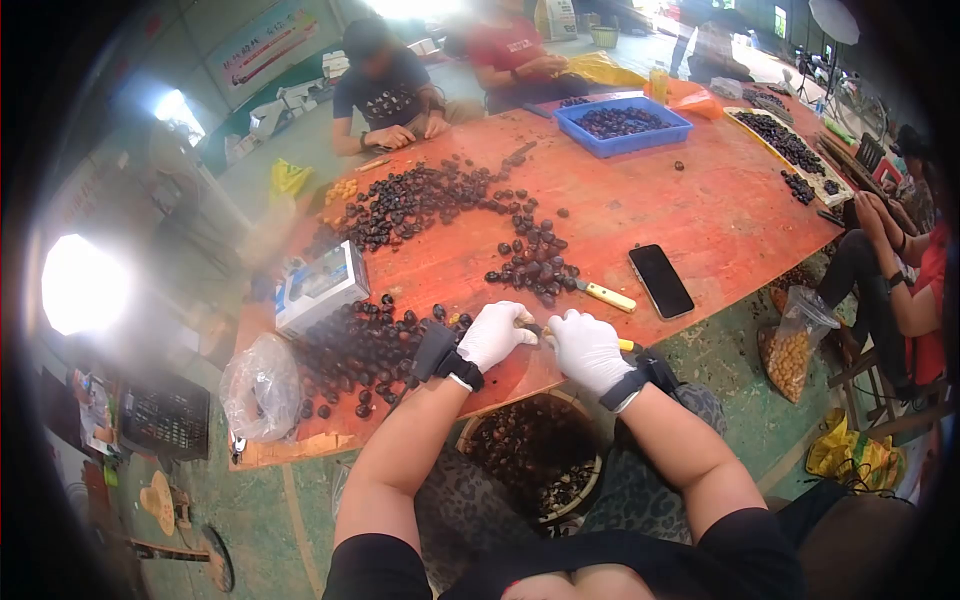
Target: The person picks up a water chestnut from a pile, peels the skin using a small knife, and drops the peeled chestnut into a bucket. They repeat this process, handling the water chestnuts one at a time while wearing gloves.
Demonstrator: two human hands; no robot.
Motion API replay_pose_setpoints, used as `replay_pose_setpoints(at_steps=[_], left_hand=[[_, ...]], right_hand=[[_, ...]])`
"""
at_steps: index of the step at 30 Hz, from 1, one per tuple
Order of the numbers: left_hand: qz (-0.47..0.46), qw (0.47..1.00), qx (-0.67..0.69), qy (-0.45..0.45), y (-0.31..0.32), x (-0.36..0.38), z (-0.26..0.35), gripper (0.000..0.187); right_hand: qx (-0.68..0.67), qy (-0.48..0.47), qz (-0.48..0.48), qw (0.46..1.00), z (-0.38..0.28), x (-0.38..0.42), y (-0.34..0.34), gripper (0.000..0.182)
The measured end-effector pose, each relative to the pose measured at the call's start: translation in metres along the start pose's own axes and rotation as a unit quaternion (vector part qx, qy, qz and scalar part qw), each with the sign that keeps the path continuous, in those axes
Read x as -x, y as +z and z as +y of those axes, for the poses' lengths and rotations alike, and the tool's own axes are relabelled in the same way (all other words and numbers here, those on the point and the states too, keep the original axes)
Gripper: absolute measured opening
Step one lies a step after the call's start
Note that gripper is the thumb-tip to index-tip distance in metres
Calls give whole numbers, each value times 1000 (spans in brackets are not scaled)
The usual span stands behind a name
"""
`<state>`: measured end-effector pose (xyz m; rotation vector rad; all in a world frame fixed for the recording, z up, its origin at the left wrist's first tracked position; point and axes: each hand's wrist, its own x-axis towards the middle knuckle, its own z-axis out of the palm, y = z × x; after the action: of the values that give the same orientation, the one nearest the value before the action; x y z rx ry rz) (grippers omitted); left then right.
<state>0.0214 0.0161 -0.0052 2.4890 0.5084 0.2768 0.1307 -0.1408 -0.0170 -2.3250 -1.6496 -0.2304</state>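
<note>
My left hand [497,335], in a white glove, is closed in a pinch at the table's near edge; what it holds is mostly hidden by the fingers. Touching or nearly touching it, my right hand [588,350], also gloved, is wrapped round a tool with a yellow handle [627,345] whose end sticks out to the right. A small dark piece [538,329] shows between the two hands. Dark round nuts [365,345] are heaped left of my left hand. Beyond my hands lie more dark nuts [535,262] and a knife with a pale handle [608,296].
A basket of dark shells [530,450] stands below the table edge between my knees. On the red table [440,270] are a phone [661,281], a box [322,288], a plastic bag [262,388] and a blue tray [625,142]. Several people sit around it.
</note>
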Motion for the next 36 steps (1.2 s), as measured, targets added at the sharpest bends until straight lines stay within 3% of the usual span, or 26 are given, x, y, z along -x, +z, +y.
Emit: replay_pose_setpoints(at_steps=[3, 9, 10, 13, 16, 20, 23, 26, 28, 30, 31, 36], left_hand=[[-5, 1000, 27, -13, -1, 1, -2, 25], [5, 998, -25, 55, -32, -3, -24, 19], [33, 999, -12, -35, -39, -6, -13, 26], [228, 970, -53, 61, -22, -30, -41, 29], [203, 976, -64, 53, -4, -39, -58, 26], [153, 984, -91, -32, -7, -34, -56, 30], [160, 982, -97, -38, -10, -31, -60, 31], [199, 980, -18, -16, -12, -29, -52, 29], [136, 974, 176, -39, -17, -22, -25, 28], [41, 932, 358, -36, -10, -19, -17, 28], [12, 927, 374, -15, -3, -19, -18, 28], [38, 990, 130, 30, -19, -5, -6, 25]], right_hand=[[13, -5, -3, 1000, 3, 4, -4, 10], [-10, 21, -2, 1000, 8, 7, -11, 15], [-10, 21, 0, 1000, 8, 7, -10, 15], [-13, 21, 5, 1000, 6, 7, -7, 17], [-15, 21, 6, 1000, 6, 5, -6, 17], [-14, 16, 3, 1000, 4, 4, -5, 16], [-7, 18, 25, 1000, 2, -1, 2, 13], [21, 32, 45, 998, -2, -11, 12, 8], [31, 35, 45, 998, -10, -17, 15, 7], [31, -9, 48, 998, -15, -16, 16, 9], [31, -31, 50, 998, -17, -16, 16, 10], [4, -65, 50, 997, -9, -1, 11, 18]])
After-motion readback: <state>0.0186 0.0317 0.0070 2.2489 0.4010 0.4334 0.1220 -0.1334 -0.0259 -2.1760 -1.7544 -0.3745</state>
